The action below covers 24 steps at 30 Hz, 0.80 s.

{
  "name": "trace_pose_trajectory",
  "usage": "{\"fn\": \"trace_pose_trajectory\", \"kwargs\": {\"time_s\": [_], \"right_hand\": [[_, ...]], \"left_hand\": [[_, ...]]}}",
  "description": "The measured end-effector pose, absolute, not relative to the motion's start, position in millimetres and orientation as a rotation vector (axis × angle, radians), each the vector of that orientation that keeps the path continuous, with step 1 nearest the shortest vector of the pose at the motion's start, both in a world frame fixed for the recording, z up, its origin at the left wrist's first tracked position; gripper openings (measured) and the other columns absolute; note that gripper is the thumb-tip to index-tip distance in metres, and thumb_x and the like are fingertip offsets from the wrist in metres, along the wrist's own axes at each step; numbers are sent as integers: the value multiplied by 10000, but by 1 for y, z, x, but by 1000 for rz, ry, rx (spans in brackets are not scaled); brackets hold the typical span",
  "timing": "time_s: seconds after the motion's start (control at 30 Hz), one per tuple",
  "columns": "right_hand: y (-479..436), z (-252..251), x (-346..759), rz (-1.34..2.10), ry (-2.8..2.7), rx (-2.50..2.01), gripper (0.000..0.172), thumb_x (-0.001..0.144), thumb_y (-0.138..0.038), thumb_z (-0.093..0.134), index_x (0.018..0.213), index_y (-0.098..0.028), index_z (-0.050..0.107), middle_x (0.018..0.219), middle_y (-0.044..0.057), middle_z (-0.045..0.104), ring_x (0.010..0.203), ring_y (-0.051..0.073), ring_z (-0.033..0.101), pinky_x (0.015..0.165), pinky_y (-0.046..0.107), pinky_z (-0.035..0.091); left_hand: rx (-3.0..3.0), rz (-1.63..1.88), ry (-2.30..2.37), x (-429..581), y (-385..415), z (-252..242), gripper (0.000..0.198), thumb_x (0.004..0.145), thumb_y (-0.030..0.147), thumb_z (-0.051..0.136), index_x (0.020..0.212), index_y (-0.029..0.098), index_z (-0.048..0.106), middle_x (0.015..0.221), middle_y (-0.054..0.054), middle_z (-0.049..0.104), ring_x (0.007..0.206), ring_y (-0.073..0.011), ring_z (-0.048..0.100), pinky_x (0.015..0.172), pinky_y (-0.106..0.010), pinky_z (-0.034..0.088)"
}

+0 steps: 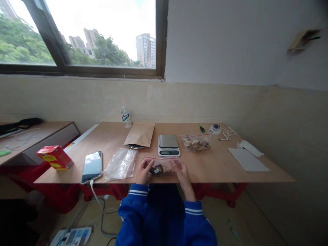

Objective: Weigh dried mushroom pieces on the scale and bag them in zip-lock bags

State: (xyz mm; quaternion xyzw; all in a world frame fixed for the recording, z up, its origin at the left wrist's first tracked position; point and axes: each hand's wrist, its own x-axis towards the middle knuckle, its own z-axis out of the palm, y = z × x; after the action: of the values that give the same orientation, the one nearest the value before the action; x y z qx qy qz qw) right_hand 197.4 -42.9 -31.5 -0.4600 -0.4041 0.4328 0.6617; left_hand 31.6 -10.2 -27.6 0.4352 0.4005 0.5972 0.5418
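My left hand (144, 171) pinches the left side of a clear zip bag (165, 163) with a red seal strip, near the table's front edge. My right hand (182, 173) grips the bag's upper right side. Brown dried pieces, like mushroom slices, show inside, with a dark item bearing a small white label close to my left thumb; whether it is in or on the bag I cannot tell. Just beyond the bag stands a white kitchen scale (169, 150) with a bare metal plate. Another zip bag of dried pieces (196, 143) lies right of the scale.
Left of my hands lie clear plastic bags (121, 164), a charging phone (91, 166) and a red box (55, 158). Further back are a brown paper pouch (140, 134) and a water bottle (126, 118). White paper (248, 160), a screwdriver (202, 129) and a dome camera (215, 128) lie right.
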Motion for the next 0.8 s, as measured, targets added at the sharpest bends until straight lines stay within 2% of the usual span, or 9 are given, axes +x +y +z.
{"fn": "trace_pose_trajectory", "kwargs": {"time_s": [0.13, 0.4, 0.8], "right_hand": [[-42, -32, 198, 934, -904, -1043, 313, 682, -440, 704, 852, -178, 676, 829, 42, 706, 787, 187, 643, 747, 312, 501], [-42, -32, 198, 908, -945, -1025, 252, 725, -404, 675, 850, -185, 681, 823, 29, 702, 797, 183, 632, 786, 322, 482], [-39, -36, 201, 826, -860, -1061, 271, 700, -431, 689, 770, -172, 650, 723, 11, 677, 701, 164, 613, 679, 278, 477]], "left_hand": [[1057, 1413, 955, 31, -10, -27, 303, 614, 429, 728, 696, 153, 634, 632, 11, 601, 627, -114, 551, 639, -232, 450], [1127, 1426, 1014, 27, -12, -22, 309, 608, 444, 726, 686, 156, 645, 631, 3, 611, 642, -124, 565, 645, -237, 446], [1134, 1461, 1070, 35, -14, -30, 316, 604, 428, 737, 720, 141, 673, 630, 2, 628, 627, -118, 556, 621, -220, 419]]}}
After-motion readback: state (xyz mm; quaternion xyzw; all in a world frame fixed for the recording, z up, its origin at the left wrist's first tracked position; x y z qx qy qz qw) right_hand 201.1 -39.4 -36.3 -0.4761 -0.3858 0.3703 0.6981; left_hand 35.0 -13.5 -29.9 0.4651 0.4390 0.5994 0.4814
